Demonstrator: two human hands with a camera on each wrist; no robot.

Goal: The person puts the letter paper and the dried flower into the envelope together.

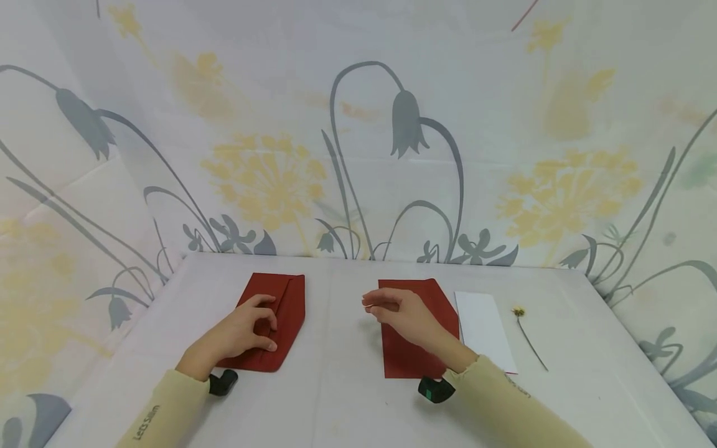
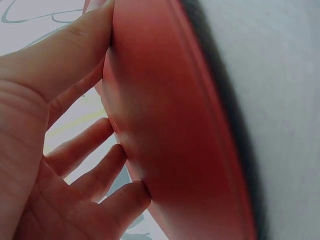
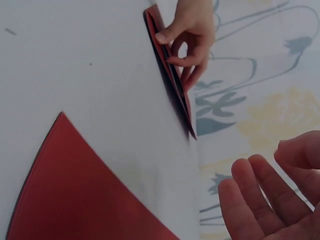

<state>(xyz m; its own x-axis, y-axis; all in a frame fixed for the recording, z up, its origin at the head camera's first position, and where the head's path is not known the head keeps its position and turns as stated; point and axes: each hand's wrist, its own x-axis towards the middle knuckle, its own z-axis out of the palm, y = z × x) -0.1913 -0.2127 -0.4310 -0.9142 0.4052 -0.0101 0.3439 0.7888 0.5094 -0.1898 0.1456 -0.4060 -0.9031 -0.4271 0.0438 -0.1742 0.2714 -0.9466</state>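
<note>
On the left of the table lies a red envelope (image 1: 290, 323) with its pointed flap to the right. My left hand (image 1: 246, 330) rests on it, and in the left wrist view the thumb and fingertips touch the red paper (image 2: 165, 125). A second red envelope (image 1: 403, 358) lies to the right of the middle. Above its left part is my right hand (image 1: 400, 311), its fingers bent loosely and reaching past the left edge. In the right wrist view its fingers (image 3: 252, 200) are apart from the envelope (image 3: 85, 185), with nothing clearly visible between them.
A white rectangular paper (image 1: 486, 330) lies right of the second envelope, a bit of red showing at its lower corner. Farther right is a thin-stemmed dried flower (image 1: 519, 312) with a yellow head. A flower-patterned curtain (image 1: 358, 186) stands behind the white table (image 1: 347, 398).
</note>
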